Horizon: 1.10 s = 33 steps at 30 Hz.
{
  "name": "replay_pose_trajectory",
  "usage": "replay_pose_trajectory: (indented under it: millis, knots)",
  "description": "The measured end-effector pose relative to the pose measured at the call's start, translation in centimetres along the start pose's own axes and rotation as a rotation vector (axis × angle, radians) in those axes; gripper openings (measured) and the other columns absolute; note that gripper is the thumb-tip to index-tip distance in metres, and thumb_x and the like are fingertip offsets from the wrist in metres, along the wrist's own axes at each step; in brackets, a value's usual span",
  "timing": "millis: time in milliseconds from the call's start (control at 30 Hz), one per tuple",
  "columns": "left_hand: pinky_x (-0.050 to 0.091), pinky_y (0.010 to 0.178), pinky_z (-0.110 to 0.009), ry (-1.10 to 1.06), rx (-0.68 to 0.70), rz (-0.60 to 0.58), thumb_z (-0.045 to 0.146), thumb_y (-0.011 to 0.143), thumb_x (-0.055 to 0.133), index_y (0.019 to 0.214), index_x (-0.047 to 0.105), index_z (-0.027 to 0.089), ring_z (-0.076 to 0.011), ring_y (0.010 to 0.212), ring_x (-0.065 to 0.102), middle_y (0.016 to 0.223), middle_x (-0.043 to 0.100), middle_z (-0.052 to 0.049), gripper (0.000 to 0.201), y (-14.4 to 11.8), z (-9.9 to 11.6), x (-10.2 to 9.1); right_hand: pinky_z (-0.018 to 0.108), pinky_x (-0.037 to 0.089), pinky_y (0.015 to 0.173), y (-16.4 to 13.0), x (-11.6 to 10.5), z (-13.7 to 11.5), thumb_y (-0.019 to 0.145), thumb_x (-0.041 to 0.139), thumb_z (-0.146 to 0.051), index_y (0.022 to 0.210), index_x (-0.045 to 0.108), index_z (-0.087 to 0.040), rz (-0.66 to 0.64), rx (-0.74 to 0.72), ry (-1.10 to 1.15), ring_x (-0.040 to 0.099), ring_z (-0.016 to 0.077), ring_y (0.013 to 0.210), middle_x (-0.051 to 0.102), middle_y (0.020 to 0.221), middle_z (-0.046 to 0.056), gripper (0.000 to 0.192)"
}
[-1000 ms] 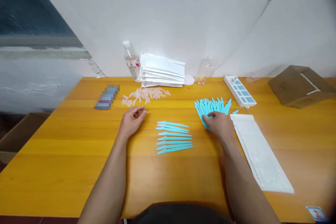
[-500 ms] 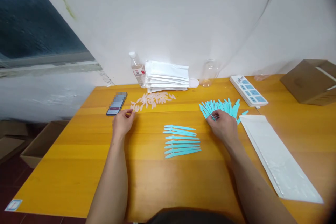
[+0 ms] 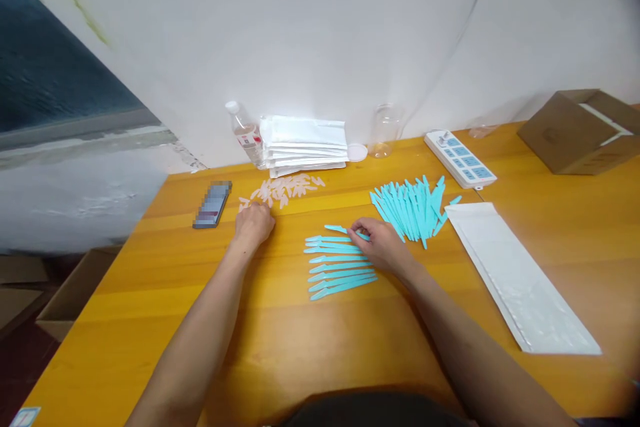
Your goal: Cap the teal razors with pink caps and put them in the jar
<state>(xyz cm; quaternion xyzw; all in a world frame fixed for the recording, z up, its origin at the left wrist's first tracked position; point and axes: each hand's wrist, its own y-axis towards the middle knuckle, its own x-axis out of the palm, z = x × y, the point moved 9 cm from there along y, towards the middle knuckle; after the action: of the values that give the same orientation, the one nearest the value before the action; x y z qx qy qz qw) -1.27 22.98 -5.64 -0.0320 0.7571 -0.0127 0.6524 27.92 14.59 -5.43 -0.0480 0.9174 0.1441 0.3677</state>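
The right hand [image 3: 381, 241] clamps thumb and fingers on a blue stick [image 3: 336, 229] — twelve o'clock of the row [image 3: 341, 275], pile [image 3: 411, 208] at two. The left hand [image 3: 255, 223] borders pale chips [image 3: 286, 188] at eleven — cannot tell its fingers' state.

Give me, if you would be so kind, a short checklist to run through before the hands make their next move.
1. Turquoise stick pinched in the right hand: ok.
2. Its broader end pointing left, like those in the row of sticks: ok.
3. Left hand holding one of the pale pieces: cannot tell; its fingertips are hidden, though it is at their near edge.
4. Stick pile spread out singly: not ok; many overlap.
5. White pouch clear of both hands: ok, it lies to the right.
6. Phone clear of the left hand: ok, a gap shows.
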Motion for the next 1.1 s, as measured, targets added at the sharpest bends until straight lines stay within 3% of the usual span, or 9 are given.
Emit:
replay_pose_trajectory:
  millis: [167, 333, 400, 467, 633, 800, 867, 967, 1100]
  knots:
    - [0.049, 0.078, -0.036, -0.245, 0.071, -0.022, 0.025, 0.082, 0.051, 0.103, 0.074, 0.020, -0.0301, 0.087, 0.069, 0.088, 0.075, -0.012, 0.031, -1.3, 0.2, 0.9, 0.027, 0.045, 0.070, -0.2, 0.4, -0.3, 0.091, 0.059, -0.025, 0.084, 0.067, -0.020, -0.020, -0.012, -0.011, 0.066, 0.0173, 0.077, 0.074, 0.085, 0.004, 0.011]
    - [0.047, 0.060, -0.027, -0.958, -0.053, -0.118, 0.031, 0.076, 0.055, 0.089, 0.069, 0.020, -0.0157, 0.056, 0.057, 0.063, 0.061, 0.000, 0.022, -2.9, -0.3, 3.6, 0.028, 0.045, 0.073, -0.3, 0.7, -0.7, 0.091, 0.060, -0.024, 0.084, 0.067, -0.021, -0.039, -0.034, -0.014, 0.066, 0.0178, 0.078, 0.073, 0.084, 0.004, 0.011]
    - [0.048, 0.057, -0.025, -1.230, -0.123, -0.170, 0.033, 0.073, 0.057, 0.088, 0.066, 0.017, -0.0131, 0.055, 0.056, 0.066, 0.060, 0.001, 0.023, -3.5, -0.1, 4.7, 0.028, 0.045, 0.073, -0.3, 0.8, -0.8, 0.091, 0.060, -0.024, 0.084, 0.067, -0.021, -0.045, -0.037, -0.011, 0.066, 0.0177, 0.078, 0.073, 0.084, 0.004, 0.010]
    - [0.050, 0.060, -0.026, -1.356, -0.149, -0.199, 0.034, 0.071, 0.059, 0.087, 0.067, 0.015, -0.0126, 0.059, 0.058, 0.072, 0.063, -0.001, 0.026, -3.9, 0.1, 5.2, 0.028, 0.045, 0.073, -0.3, 0.9, -0.8, 0.091, 0.060, -0.023, 0.084, 0.067, -0.020, -0.051, -0.035, -0.015, 0.066, 0.0177, 0.078, 0.073, 0.084, 0.004, 0.010]
    - [0.052, 0.072, -0.029, -1.263, -0.037, -0.242, 0.039, 0.067, 0.073, 0.097, 0.073, 0.013, -0.0159, 0.071, 0.064, 0.091, 0.074, -0.008, 0.040, -4.4, 0.5, 4.9, 0.028, 0.045, 0.073, -0.3, 1.0, -0.9, 0.091, 0.060, -0.023, 0.085, 0.067, -0.020, -0.060, -0.037, -0.028, 0.066, 0.0178, 0.079, 0.073, 0.085, 0.004, 0.010]
    - [0.050, 0.077, -0.030, -1.049, 0.211, -0.165, 0.056, 0.082, 0.064, 0.099, 0.077, 0.017, -0.0209, 0.088, 0.065, 0.099, 0.074, -0.008, 0.044, -5.1, 1.7, 2.6, 0.028, 0.046, 0.072, -0.4, 0.8, -1.4, 0.092, 0.060, -0.024, 0.084, 0.066, -0.020, -0.057, -0.080, -0.014, 0.066, 0.0175, 0.077, 0.073, 0.083, 0.004, 0.011]
    - [0.050, 0.073, -0.028, -1.044, 0.247, -0.166, 0.057, 0.085, 0.061, 0.098, 0.077, 0.018, -0.0189, 0.083, 0.064, 0.094, 0.073, -0.006, 0.044, -5.6, 2.3, 1.8, 0.028, 0.046, 0.073, -0.5, 0.8, -1.5, 0.092, 0.060, -0.025, 0.084, 0.066, -0.020, -0.051, -0.101, -0.010, 0.067, 0.0177, 0.077, 0.073, 0.083, 0.004, 0.012]
    - [0.046, 0.063, -0.024, -1.104, 0.271, -0.297, 0.057, 0.089, 0.059, 0.106, 0.076, 0.017, -0.0143, 0.067, 0.060, 0.080, 0.071, -0.002, 0.046, -6.8, 4.0, 1.3, 0.028, 0.047, 0.072, -0.6, 0.9, -1.7, 0.093, 0.059, -0.026, 0.085, 0.066, -0.021, -0.041, -0.135, -0.006, 0.067, 0.0180, 0.077, 0.073, 0.084, 0.004, 0.012]
    - [0.049, 0.071, -0.025, -1.137, 0.335, -0.308, 0.054, 0.089, 0.060, 0.107, 0.077, 0.019, -0.0175, 0.079, 0.065, 0.089, 0.075, -0.002, 0.042, -7.9, 6.0, 0.0, 0.028, 0.048, 0.074, -0.7, 1.0, -2.0, 0.093, 0.059, -0.027, 0.085, 0.066, -0.021, -0.039, -0.170, 0.000, 0.068, 0.0179, 0.079, 0.074, 0.085, 0.004, 0.012]
